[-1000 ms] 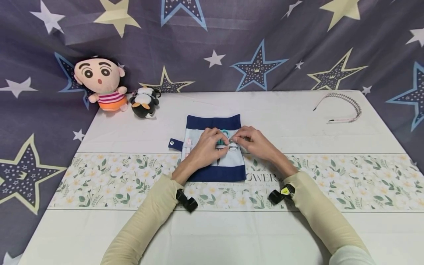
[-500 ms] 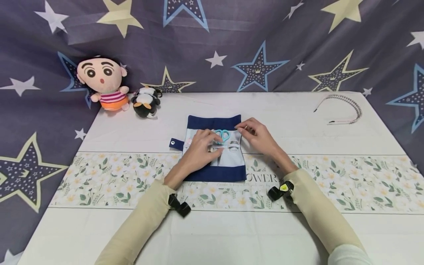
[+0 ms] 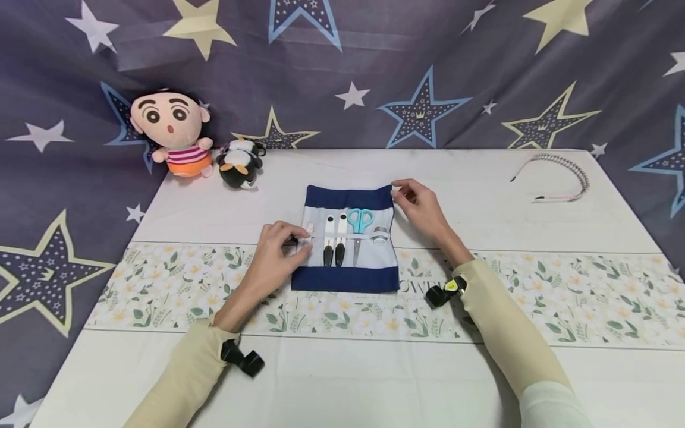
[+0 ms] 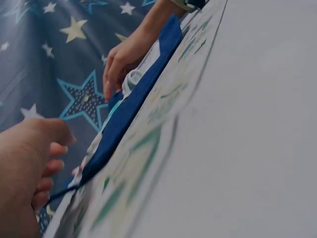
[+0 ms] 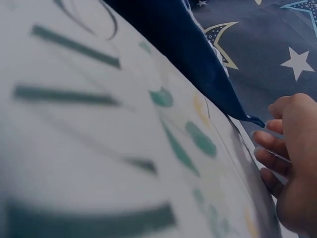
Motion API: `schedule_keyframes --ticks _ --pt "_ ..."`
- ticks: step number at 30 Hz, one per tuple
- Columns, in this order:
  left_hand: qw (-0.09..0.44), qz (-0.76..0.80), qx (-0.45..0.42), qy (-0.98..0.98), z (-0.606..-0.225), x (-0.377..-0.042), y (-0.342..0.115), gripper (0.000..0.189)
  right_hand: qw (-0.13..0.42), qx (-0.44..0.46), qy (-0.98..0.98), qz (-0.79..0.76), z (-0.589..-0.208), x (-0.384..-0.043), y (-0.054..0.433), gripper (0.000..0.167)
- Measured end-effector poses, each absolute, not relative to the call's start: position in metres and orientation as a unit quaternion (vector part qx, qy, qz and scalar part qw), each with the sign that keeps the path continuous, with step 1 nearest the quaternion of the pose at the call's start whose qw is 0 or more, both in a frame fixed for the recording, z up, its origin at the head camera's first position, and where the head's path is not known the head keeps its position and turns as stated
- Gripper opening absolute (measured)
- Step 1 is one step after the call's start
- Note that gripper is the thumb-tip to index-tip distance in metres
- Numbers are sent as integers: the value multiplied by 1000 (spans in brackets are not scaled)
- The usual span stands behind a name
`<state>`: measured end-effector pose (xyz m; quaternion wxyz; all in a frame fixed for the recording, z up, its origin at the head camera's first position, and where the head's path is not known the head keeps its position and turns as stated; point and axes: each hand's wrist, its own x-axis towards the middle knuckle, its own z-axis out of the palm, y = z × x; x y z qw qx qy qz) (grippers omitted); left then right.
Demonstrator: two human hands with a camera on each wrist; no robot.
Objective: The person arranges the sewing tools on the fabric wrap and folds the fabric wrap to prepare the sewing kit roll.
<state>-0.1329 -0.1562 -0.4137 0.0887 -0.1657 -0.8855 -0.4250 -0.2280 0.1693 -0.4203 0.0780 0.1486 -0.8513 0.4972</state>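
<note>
An unfolded navy and light-blue fabric roll [image 3: 348, 279] lies on the table. An elastic band across it holds two black-tipped white tools [image 3: 334, 241], turquoise scissors [image 3: 360, 222], a round white-and-grey item [image 3: 380, 235] and, at the left, a small pinkish item [image 3: 310, 227]. My left hand [image 3: 273, 255] is at the roll's left edge, fingers bent, thumb apart from them, holding nothing; it covers the snap strap in the head view. My right hand [image 3: 423, 208] has its fingertips right at the roll's upper right corner, with thumb and forefinger apart in the right wrist view.
A plush doll [image 3: 176, 134] and a plush penguin [image 3: 239, 164] sit at the back left of the table. At the back right lies a headband [image 3: 562, 172]. A flowered strip [image 3: 508, 297] crosses the table, and a star-patterned curtain [image 3: 342, 65] hangs behind.
My left hand has moved left off the tools to the roll's left edge, uncovering them. My right hand has moved from the round item up to the upper right corner.
</note>
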Motion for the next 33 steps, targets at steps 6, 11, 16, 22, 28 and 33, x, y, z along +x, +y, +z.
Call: schedule_keyframes --ticks 6,11,16,22,28,33 --pt "79 -402 -112 -905 -422 -117 -173 18 59 140 -858 490 -423 -234 167 36" --pt "87 -383 -109 -913 -423 -106 -174 13 61 132 -858 493 -424 -238 164 34" --pt "97 -351 -118 -924 -419 -97 -172 14 65 132 -854 498 -423 -241 162 29" --pt "65 -329 -115 -935 -411 -84 -169 17 61 134 -860 489 -421 -243 161 30" --pt "30 -343 -96 -934 -406 -76 -170 15 61 139 -856 494 -421 -244 160 28" --pt "16 -363 -98 -926 -406 -75 -173 16 60 136 -858 491 -421 -245 160 26"
